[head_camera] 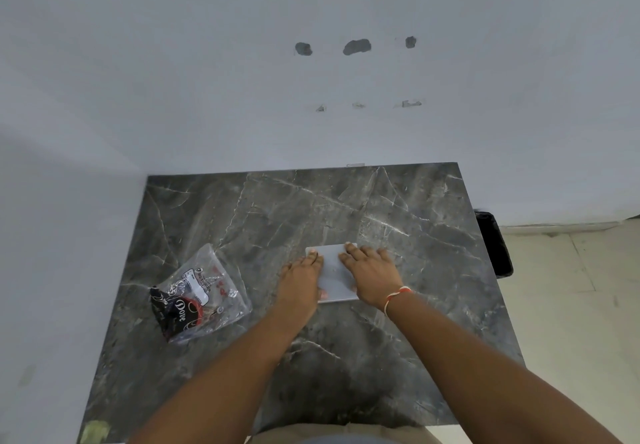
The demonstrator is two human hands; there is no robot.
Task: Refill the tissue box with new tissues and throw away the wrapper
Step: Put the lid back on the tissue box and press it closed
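Observation:
A flat white tissue box (332, 270) lies on the dark marble table (398, 229), near its middle. My left hand (301, 281) presses on the box's left side with fingers together. On its right side rests my right hand (372, 272), fingers spread flat over the top. Both hands touch the box and cover its edges. A clear plastic wrapper (202, 296) with black and red print lies crumpled on the table to the left, apart from my hands. No tissues show.
A black-lined bin (493, 244) stands on the floor just past the table's right edge. A white wall with patched holes runs behind the table. Pale floor tiles lie to the right.

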